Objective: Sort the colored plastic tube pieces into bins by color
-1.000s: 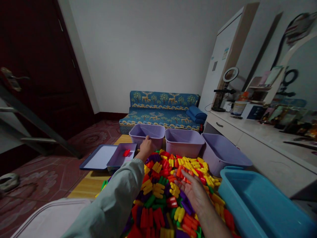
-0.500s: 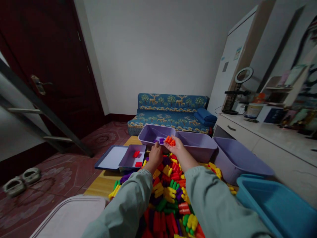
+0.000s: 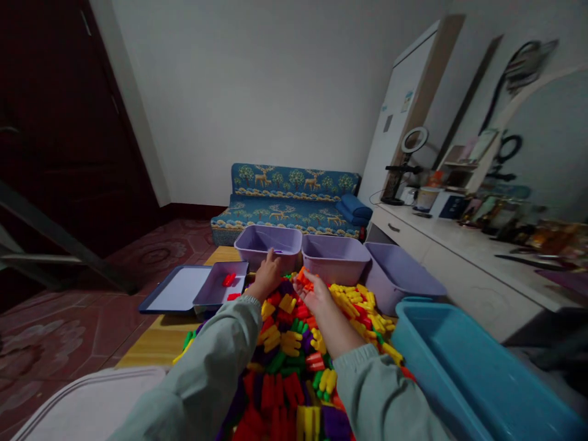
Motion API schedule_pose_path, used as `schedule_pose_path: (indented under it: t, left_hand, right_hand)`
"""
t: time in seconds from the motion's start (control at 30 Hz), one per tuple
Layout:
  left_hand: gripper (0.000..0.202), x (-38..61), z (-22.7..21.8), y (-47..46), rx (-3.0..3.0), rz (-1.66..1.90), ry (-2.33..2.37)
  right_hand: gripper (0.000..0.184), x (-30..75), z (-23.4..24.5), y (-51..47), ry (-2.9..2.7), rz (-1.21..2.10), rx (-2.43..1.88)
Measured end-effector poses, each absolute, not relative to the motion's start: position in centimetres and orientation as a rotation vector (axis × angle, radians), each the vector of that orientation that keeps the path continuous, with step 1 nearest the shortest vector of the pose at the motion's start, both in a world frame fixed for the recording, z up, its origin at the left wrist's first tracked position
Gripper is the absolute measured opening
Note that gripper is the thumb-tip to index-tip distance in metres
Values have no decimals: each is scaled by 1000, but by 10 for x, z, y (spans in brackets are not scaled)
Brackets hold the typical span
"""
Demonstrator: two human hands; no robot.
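My left hand is at the near rim of the left purple bin, one finger stretched out over it. I see nothing held in that hand, though its other fingers are partly hidden. A bit of purple block shows inside the bin, just beyond the fingertip. In my right hand, turned palm up with the fingers curled, lie several orange plastic building blocks. It hovers over a big pile of mixed red, yellow, green and purple building blocks, in front of the middle purple bin.
Left of the pile, a shallow purple box holds a few red blocks beside a blue-edged white lid. At right stand a third purple bin and a turquoise bin. A white lid is at lower left.
My left hand has moved from beside the purple blocks to the bin's rim, a finger now extended. My right hand has drawn back from the bins, still holding orange blocks. The view has turned right.
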State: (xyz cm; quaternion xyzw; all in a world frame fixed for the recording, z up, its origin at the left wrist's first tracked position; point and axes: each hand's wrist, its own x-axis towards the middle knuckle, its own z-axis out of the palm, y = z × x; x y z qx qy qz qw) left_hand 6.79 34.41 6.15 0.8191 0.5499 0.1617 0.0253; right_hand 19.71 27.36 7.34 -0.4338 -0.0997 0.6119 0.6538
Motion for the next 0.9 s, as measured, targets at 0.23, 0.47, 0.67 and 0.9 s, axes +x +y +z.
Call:
schedule_pose_path:
  t: [0.23,0.47,0.67,0.9]
  left_hand:
    - [46,105,69,317,2574,566,1691]
    - [44,143,59,270,2676,927,1045]
    - [61,199,80,178,2725,757,441]
    - [65,234,87,119,2863,459,56]
  right_hand:
    - [10,257,99,259,-312,1147,-1084]
    - [7,354,135,227,-471,954,-1314]
    - [8,410,142,204,-469,847,-1515]
    - [13,425,142,199,-540,828,-1561]
